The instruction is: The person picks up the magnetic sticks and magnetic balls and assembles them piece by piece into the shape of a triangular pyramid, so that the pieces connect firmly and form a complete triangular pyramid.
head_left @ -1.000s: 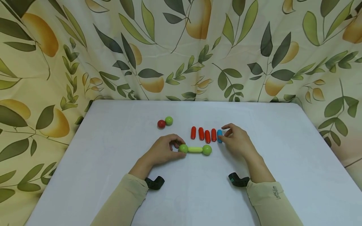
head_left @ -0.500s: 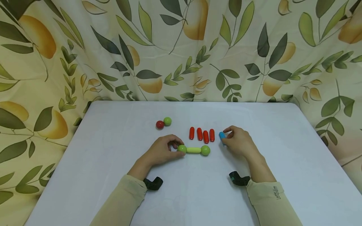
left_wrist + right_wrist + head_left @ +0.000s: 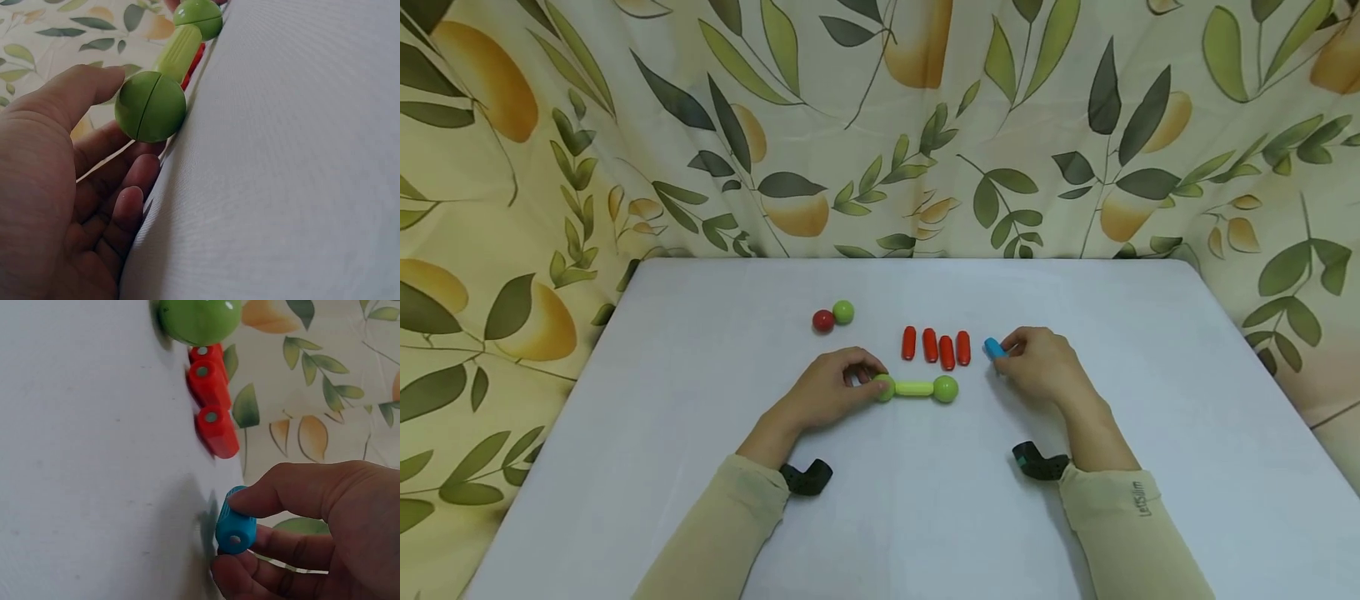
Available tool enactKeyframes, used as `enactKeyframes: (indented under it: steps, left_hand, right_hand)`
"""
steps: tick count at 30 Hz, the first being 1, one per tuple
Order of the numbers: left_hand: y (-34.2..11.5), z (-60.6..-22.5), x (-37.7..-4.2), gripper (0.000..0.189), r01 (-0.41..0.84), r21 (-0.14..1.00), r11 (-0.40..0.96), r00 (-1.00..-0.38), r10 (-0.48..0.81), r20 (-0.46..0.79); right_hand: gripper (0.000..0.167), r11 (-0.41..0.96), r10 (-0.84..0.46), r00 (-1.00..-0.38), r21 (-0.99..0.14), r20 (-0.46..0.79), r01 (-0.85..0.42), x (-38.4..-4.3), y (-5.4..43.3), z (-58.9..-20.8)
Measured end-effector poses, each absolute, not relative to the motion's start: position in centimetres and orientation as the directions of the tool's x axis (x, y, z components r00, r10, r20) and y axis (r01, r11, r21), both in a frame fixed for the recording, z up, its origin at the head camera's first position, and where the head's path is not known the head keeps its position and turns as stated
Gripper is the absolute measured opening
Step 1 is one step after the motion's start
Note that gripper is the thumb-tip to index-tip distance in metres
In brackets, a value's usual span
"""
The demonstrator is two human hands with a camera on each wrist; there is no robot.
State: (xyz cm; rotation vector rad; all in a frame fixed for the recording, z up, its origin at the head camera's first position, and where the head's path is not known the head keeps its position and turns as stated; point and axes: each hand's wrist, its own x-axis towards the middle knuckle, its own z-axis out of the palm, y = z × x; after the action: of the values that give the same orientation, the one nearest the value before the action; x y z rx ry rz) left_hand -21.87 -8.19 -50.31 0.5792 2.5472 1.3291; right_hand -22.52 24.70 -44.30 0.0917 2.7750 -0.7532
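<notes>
My left hand [image 3: 829,390] pinches the green ball [image 3: 150,106] at the near end of a dumbbell shape lying on the table. A light-green ribbed rod [image 3: 914,388] joins that ball to a second green ball [image 3: 945,389] on the right. Between thumb and fingers, my right hand [image 3: 1043,367] holds a short blue magnetic rod [image 3: 236,525], tilted, with a small metal disc showing in its end. Several red rods [image 3: 963,347] stand in a row between the blue rod and the dumbbell's far side. Whether the blue rod touches the table is unclear.
Farther back on the white table [image 3: 730,317] lie a red ball [image 3: 823,322] and a loose green ball [image 3: 843,312], close together. A leaf-and-fruit patterned curtain [image 3: 865,125] hangs behind the table's back edge. Black wrist cameras [image 3: 807,477] sit on both wrists.
My right hand has drawn the blue rod away from the end of the red row, to the right, and turned it slantwise. The left hand keeps its place at the green ball.
</notes>
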Motion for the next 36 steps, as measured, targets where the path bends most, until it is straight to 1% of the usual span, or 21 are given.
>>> enactKeyframes:
  steps: [4, 7, 11, 15, 22, 25, 30, 34, 36]
  left_hand:
    - [-8.3, -50.4, -22.0, 0.013, 0.252, 0.821, 0.512, -0.899, 0.438, 0.003]
    - [-8.3, -50.4, -22.0, 0.013, 0.254, 0.820, 0.513, -0.899, 0.437, 0.005]
    - [-8.3, -50.2, -21.9, 0.014, 0.249, 0.817, 0.521, -0.900, 0.437, -0.004]
    - [-8.3, -50.3, -21.8, 0.015, 0.252, 0.817, 0.519, -0.898, 0.440, -0.003]
    - [-8.2, -50.3, -21.8, 0.013, 0.257, 0.826, 0.501, -0.896, 0.445, 0.009]
    - [-8.3, -50.4, -21.9, 0.018, 0.270, 0.826, 0.494, -0.892, 0.451, 0.021]
    - [-8.3, -50.4, -22.0, 0.028, 0.303, 0.816, 0.492, -0.875, 0.484, 0.034]
    - [-8.1, -50.2, -22.0, 0.039, 0.333, 0.787, 0.519, -0.859, 0.512, 0.026]
    - [-8.0, -50.1, -21.8, 0.040, 0.340, 0.771, 0.539, -0.854, 0.520, 0.013]
  right_hand:
    - [0.040, 0.851, -0.009, -0.964, -0.508, -0.265, 0.132, -22.4, 24.6, -43.3]
    - [0.039, 0.829, -0.035, -0.964, -0.546, -0.262, 0.119, -22.1, 24.1, -42.4]
    - [0.036, 0.800, -0.092, -0.970, -0.597, -0.227, 0.064, -21.5, 23.0, -41.7]
    - [0.032, 0.793, -0.129, -0.975, -0.609, -0.180, 0.007, -21.0, 21.9, -41.4]
    - [0.030, 0.761, -0.188, -0.974, -0.646, -0.126, -0.064, -20.4, 20.5, -40.9]
    - [0.030, 0.747, -0.218, -0.971, -0.657, -0.102, -0.099, -20.4, 20.1, -40.9]
    - [0.029, 0.747, -0.228, -0.968, -0.656, -0.101, -0.107, -20.3, 19.8, -40.9]
    - [0.028, 0.753, -0.225, -0.969, -0.649, -0.098, -0.110, -20.1, 19.7, -40.9]
    - [0.028, 0.754, -0.226, -0.969, -0.647, -0.097, -0.111, -20.1, 19.7, -40.9]
